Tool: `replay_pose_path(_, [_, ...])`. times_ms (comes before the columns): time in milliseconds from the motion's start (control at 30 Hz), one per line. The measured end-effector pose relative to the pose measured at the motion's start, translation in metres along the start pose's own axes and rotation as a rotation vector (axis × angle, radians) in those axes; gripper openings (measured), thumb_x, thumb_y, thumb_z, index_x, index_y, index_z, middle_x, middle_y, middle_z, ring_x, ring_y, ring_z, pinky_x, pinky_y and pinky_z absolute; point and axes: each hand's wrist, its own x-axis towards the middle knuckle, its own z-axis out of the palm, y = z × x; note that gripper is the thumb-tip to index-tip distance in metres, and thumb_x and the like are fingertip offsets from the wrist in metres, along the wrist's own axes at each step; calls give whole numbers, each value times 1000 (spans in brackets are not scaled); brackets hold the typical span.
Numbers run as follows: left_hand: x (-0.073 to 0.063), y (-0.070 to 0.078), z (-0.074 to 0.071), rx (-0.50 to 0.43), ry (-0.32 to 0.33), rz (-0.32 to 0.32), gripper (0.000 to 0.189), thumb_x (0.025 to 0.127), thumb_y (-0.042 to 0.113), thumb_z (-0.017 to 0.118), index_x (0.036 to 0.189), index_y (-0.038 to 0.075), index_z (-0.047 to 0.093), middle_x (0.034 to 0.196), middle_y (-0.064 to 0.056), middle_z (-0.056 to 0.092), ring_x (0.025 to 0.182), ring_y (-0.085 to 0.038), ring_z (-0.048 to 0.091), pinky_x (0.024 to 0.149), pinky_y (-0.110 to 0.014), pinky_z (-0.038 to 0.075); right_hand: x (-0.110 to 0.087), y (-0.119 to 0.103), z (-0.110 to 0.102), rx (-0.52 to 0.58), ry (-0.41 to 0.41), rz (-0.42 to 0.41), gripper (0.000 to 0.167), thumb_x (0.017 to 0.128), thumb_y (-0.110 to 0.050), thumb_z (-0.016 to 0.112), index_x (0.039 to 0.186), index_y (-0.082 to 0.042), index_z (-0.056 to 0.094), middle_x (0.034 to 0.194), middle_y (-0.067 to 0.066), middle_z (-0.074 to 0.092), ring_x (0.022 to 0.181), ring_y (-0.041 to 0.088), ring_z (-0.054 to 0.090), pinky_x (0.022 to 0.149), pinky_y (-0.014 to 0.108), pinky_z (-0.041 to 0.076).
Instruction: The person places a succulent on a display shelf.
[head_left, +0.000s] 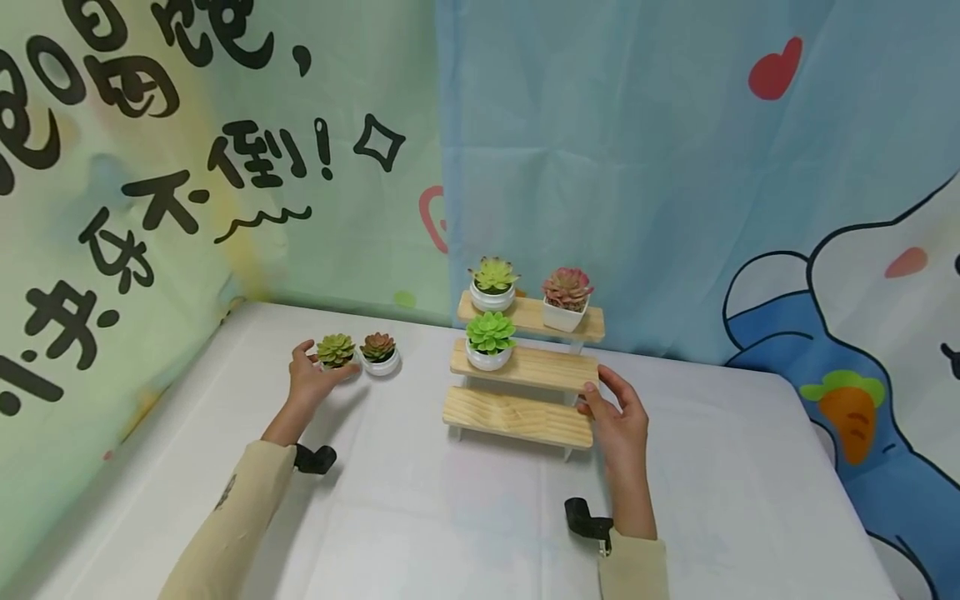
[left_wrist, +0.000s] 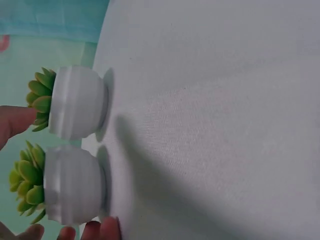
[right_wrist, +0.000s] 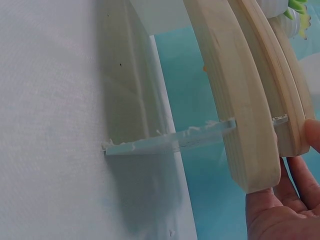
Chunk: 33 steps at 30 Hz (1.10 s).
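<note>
At the left of the table, my left hand reaches around a yellow-green succulent in a white pot. Its fingertips are beside the pot, and the thumb extends across the front; firm contact is not clear. Right beside that pot stands a reddish-brown succulent in a white pot. My right hand grips the right end of the middle tier of a three-tier wooden display stand, thumb at its edge and fingers beneath. A bright green succulent sits on this tier's left side.
The stand's top tier holds a yellow-green succulent on the left and a pink succulent on the right. Clear supports lift the tiers. A white cloth covers the table; printed curtains hang behind it.
</note>
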Motion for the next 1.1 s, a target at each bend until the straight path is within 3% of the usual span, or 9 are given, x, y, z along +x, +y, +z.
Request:
replay_pose_path(233, [7, -3, 3, 89, -6, -4, 87, 84, 19, 74, 148, -6, 20, 147, -33, 21, 137, -43, 29, 110, -51, 34, -4, -1, 0, -16, -11, -10, 55, 85, -34, 76, 134, -17, 58, 143, 6, 48, 82, 9, 68, 72, 19, 55])
replay_pose_path(500, [10, -3, 3, 95, 0, 24, 80, 85, 14, 73, 145, -11, 27, 144, -33, 31, 137, -43, 30, 113, -52, 29, -4, -1, 1, -17, -30, -39, 58, 85, -37, 76, 135, -15, 57, 144, 10, 45, 83, 8, 68, 73, 19, 55])
replay_pose_path(900, [13, -7, 6, 113, 4, 31, 81, 85, 16, 74, 146, -11, 27, 146, -32, 32, 138, -43, 30, 113, -51, 28, 1, 5, -1, -24, 2, -37, 51, 87, -32, 75, 132, -17, 59, 140, 5, 49, 86, 10, 69, 71, 19, 56])
replay_pose_path(1100, [9, -8, 6, 120, 26, 60, 80, 84, 16, 74, 144, -12, 30, 144, -33, 34, 137, -44, 31, 113, -52, 28, -1, 3, -1, -35, -6, -44, 56, 85, -36, 76, 134, -15, 58, 141, 6, 49, 85, 8, 68, 72, 19, 56])
